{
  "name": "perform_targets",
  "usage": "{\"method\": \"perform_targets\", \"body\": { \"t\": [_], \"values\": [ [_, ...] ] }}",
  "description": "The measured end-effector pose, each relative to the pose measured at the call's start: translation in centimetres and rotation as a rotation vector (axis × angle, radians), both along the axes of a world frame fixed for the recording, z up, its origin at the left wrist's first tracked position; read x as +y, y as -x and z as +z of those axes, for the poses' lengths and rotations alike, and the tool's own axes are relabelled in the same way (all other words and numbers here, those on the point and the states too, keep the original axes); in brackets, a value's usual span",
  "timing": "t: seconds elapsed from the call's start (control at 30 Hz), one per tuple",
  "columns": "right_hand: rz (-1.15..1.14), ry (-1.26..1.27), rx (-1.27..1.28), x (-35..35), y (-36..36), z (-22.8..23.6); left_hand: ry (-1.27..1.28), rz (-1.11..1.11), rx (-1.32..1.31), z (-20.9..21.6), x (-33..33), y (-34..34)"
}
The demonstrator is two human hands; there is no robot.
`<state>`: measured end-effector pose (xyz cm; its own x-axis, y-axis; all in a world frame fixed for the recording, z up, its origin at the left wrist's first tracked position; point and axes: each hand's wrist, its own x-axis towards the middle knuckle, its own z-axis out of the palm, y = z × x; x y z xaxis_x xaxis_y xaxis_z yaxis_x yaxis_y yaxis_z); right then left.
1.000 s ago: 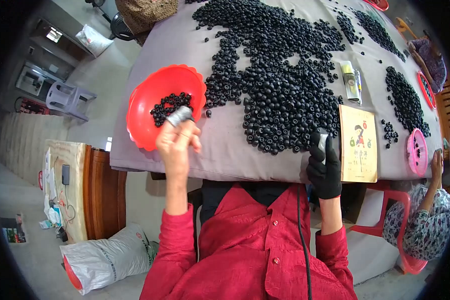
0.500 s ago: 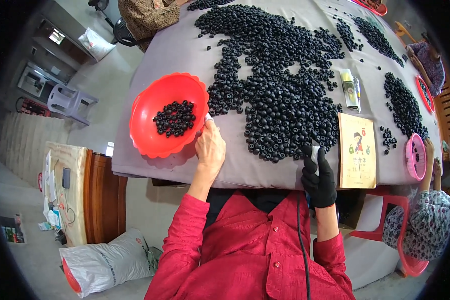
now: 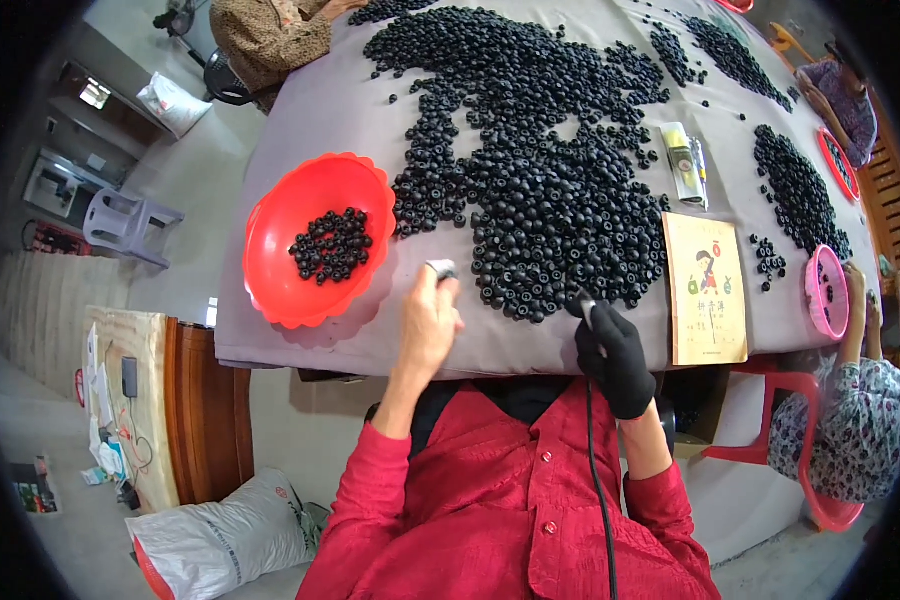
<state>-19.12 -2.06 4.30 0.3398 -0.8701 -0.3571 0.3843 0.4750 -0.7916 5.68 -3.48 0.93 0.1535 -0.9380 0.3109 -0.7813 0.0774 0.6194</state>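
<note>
My left hand (image 3: 427, 325) is bare, with white wrapping on a fingertip. It hovers over the cloth between the red scalloped bowl (image 3: 270, 245) and the main pile of small black ring-shaped beads (image 3: 560, 215). Its fingers are pinched; a small dark thing shows at the tips, too little to name surely. A group of black beads (image 3: 332, 245) lies in the bowl. At the pile's near edge, my right hand (image 3: 618, 365), in a black glove, closes round a slim pale-tipped corded tool. A black cable (image 3: 597, 470) runs from it down over my red shirt.
A yellow booklet (image 3: 708, 290) and a clear pack (image 3: 682, 165) lie right of the pile. Smaller bead piles (image 3: 795, 190) and a pink basket (image 3: 827, 292) are farther right, beside other people. Another person's sleeve (image 3: 270, 40) reaches the table's far left.
My left hand has left the red bowl's rim and moved right, toward the bead pile, its fingers pinched. The gloved right hand has turned slightly, still holding the tool. The whole view has shifted a little.
</note>
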Motion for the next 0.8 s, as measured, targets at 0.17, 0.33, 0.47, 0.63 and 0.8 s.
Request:
{"method": "perform_targets", "body": {
  "t": [0.17, 0.33, 0.47, 0.63, 0.8],
  "values": [
    [0.052, 0.093, 0.328, 0.4, -2.1, -0.2, -0.346, -0.257, 1.388, 0.0, 2.7, 5.1],
    [0.124, 0.229, 0.372, 0.8, -2.2, -0.3, -0.403, -0.300, 1.552, -0.8, 3.1, 6.3],
    [0.165, 0.320, 0.433, 1.1, -2.4, -1.4, -0.374, -0.383, 1.605, -1.4, 3.3, 6.2],
    [0.170, 0.427, 0.505, 1.2, -2.4, -1.4, -0.409, -0.306, 1.440, -1.0, 3.5, 6.1],
    [0.149, 0.454, 0.508, 1.6, -2.8, -1.7, -0.359, -0.316, 1.419, -1.1, 3.5, 6.3]
  ]
}}
